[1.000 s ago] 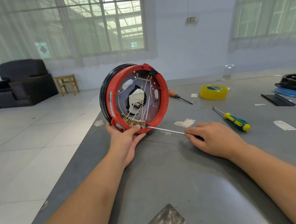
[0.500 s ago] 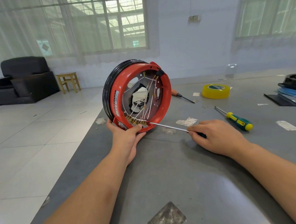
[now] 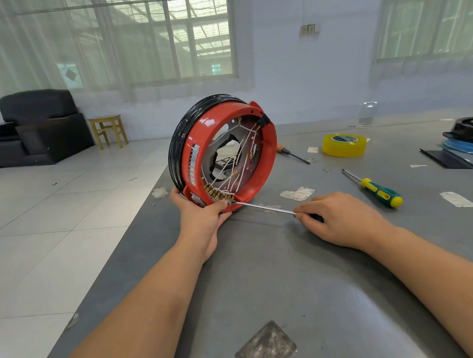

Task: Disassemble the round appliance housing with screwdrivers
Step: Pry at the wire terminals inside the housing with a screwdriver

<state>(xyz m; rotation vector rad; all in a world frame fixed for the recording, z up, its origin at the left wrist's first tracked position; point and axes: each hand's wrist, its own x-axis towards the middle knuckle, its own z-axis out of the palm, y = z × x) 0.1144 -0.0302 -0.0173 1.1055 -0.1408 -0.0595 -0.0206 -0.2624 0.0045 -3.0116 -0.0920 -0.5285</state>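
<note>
The round red and black appliance housing [image 3: 266, 149] stands on its edge on the grey table [image 3: 291, 280], open side toward me, with white wires and brass terminals inside. My left hand [image 3: 201, 217] grips its lower rim from below, thumb on the red edge. My right hand [image 3: 340, 219] holds the handle of a long screwdriver [image 3: 265, 209]. The steel shaft runs left, and its tip sits at the terminals by my left thumb. The handle is mostly hidden in my fist.
A green and yellow screwdriver [image 3: 377, 191] lies right of my right hand. An orange-handled screwdriver [image 3: 292, 153] lies behind the housing. A yellow tape roll [image 3: 344, 144] sits further back. Black and blue parts [image 3: 468, 137] sit at the far right. The table's left edge drops to tiled floor.
The housing has turned a little, so its open side faces more to the right. Both hands keep their holds and the screwdriver tip stays at the lower rim.
</note>
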